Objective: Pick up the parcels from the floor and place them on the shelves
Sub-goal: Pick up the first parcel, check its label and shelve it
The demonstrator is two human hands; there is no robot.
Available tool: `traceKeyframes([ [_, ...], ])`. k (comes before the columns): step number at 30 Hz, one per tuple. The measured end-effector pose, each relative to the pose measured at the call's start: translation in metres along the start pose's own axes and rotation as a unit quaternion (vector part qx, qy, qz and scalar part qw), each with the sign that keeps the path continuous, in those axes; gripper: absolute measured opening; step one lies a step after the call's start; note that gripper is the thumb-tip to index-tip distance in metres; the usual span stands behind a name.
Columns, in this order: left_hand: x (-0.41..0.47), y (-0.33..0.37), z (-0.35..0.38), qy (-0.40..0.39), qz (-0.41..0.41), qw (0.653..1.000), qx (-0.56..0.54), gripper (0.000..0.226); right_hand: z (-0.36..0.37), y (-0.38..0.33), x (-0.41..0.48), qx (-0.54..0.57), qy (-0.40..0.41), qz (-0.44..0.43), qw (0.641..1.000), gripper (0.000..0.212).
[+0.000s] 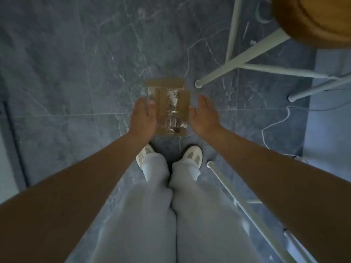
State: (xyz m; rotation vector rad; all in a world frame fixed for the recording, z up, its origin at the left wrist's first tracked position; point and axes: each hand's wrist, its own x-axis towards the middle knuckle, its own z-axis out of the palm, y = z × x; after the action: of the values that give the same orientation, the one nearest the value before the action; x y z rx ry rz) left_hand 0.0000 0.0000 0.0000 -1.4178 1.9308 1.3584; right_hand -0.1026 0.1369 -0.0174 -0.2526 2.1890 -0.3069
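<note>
My left hand [142, 115] and right hand [205, 115], both spread and empty, flank the taped cardboard parcel [171, 111] on the floor [76, 73] before my shoes; judged light, stiff, tape slippery, best gripped by its long side edges.

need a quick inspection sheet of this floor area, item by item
surface: grey marbled tile floor, bare around the parcel
job's things: one taped cardboard parcel flat on the floor ahead of the shoes; shelves not in view
clutter: nothing seen
grippers: left hand and right hand open, flanking the parcel; contact unclear
cables: thin white cord lying at right
surroundings: wooden stool with white legs, white rod
</note>
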Motion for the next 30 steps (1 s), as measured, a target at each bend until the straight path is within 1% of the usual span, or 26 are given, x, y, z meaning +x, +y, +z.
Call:
traceKeyframes([
  [2,0.016,-0.003,0.007,-0.004,-0.034,0.999,-0.028,0.054,0.011,-0.002,0.012,0.103,-0.015,0.031,0.994,0.058],
  [4,0.028,-0.002,0.013,-0.035,-0.106,0.991,-0.071,0.057,0.017,-0.009,0.02,0.191,-0.056,0.076,0.977,0.058],
  [6,0.041,-0.003,0.017,-0.059,-0.177,0.974,-0.129,0.071,0.02,-0.016,0.03,0.253,-0.093,0.13,0.954,0.058],
  [8,0.058,-0.017,0.024,-0.062,-0.217,0.958,-0.176,0.092,0.019,-0.022,0.035,0.311,-0.107,0.169,0.929,0.061],
  [9,0.065,-0.023,0.028,-0.059,-0.229,0.952,-0.193,0.097,0.021,-0.022,0.037,0.33,-0.111,0.172,0.922,0.064],
  [10,0.065,-0.024,0.03,-0.057,-0.239,0.948,-0.203,0.096,0.021,-0.024,0.035,0.347,-0.115,0.176,0.914,0.065],
  [14,0.038,0.001,0.025,-0.067,-0.25,0.938,-0.229,0.074,0.021,-0.028,0.024,0.385,-0.102,0.157,0.904,0.063],
  [21,0.005,0.007,-0.007,-0.024,-0.246,0.926,-0.287,0.074,0.001,-0.063,-0.014,0.402,-0.099,0.136,0.9,0.062],
  [24,-0.023,0.024,-0.03,-0.006,-0.236,0.927,-0.291,0.071,-0.016,-0.086,-0.045,0.412,-0.097,0.138,0.896,0.063],
  [27,-0.05,0.046,-0.056,0.005,-0.221,0.929,-0.296,0.066,-0.042,-0.111,-0.077,0.423,-0.093,0.124,0.893,0.063],
  [30,-0.082,0.071,-0.09,0.03,-0.201,0.928,-0.312,0.064,-0.085,-0.144,-0.11,0.42,-0.094,0.12,0.894,0.067],
])
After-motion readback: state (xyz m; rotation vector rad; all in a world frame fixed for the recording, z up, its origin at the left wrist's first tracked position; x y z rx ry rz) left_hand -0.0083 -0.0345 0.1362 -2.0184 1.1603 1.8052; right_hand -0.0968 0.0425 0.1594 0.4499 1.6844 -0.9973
